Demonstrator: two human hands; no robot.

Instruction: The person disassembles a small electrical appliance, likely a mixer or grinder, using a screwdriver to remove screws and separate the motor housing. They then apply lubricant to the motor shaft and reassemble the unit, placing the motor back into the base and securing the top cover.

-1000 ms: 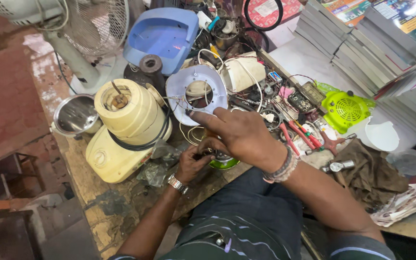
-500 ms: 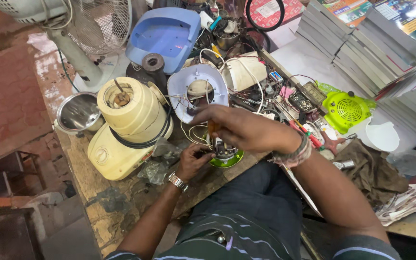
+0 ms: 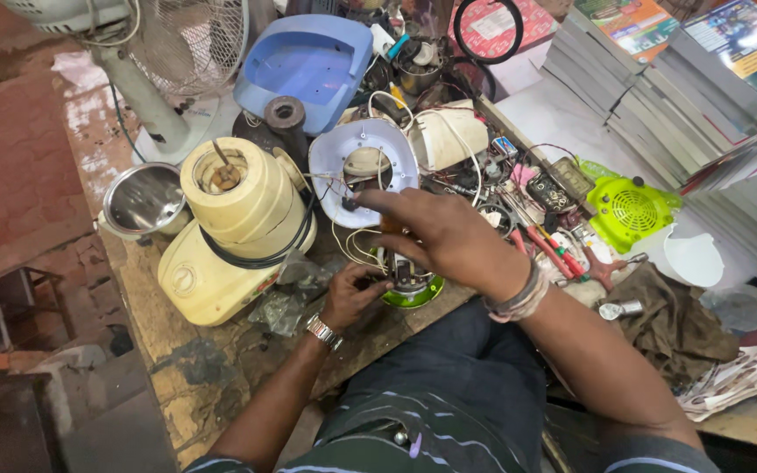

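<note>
Head view shows your left hand [image 3: 354,293] curled around the near edge of a small motor assembly on a green base [image 3: 412,287], fingers pressing its side. Your right hand [image 3: 444,235] lies over the top of that assembly, fingers clenched on an orange-handled tool that is mostly hidden. At 11 o'clock from the motor stands a cream mixer base [image 3: 234,223]; at 12 o'clock lies a white round cover [image 3: 363,166].

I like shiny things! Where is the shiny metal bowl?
In the head view, the metal bowl sits at the bench's left edge, beside the cream mixer and below the fan's base.
</note>
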